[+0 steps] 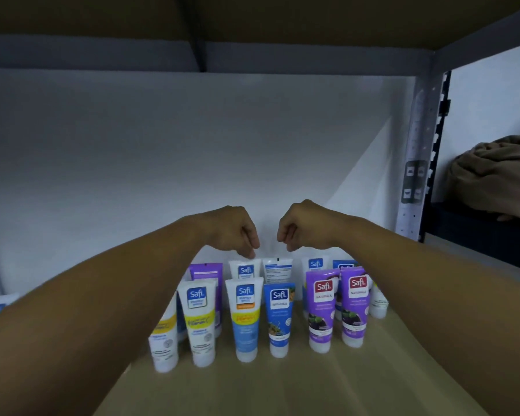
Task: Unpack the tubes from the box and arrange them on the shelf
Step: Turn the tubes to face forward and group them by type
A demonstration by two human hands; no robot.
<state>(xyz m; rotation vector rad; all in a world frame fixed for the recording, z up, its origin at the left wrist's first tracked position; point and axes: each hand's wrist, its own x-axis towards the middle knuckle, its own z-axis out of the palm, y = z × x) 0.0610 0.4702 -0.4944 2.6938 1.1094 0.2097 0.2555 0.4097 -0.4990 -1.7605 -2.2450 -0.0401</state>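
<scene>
Hovering over the back row, left hand [233, 228] has curled fingertips [251, 253] touching the top of a white tube [245, 270]; a pinch can't be confirmed. Right hand [302, 226] is clenched, holding nothing. Front row on the shelf board [312, 385]: six upright tubes, two purple tubes [336, 307] at 3 o'clock. Brown cloth [496, 178] lies past the upright post [415, 163] at 2 o'clock.

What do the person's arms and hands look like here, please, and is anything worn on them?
Both forearms are bare, with no sleeves in view. The left hand and the right hand show no gloves, rings, watch or bracelet on the sides that face the camera.
</scene>
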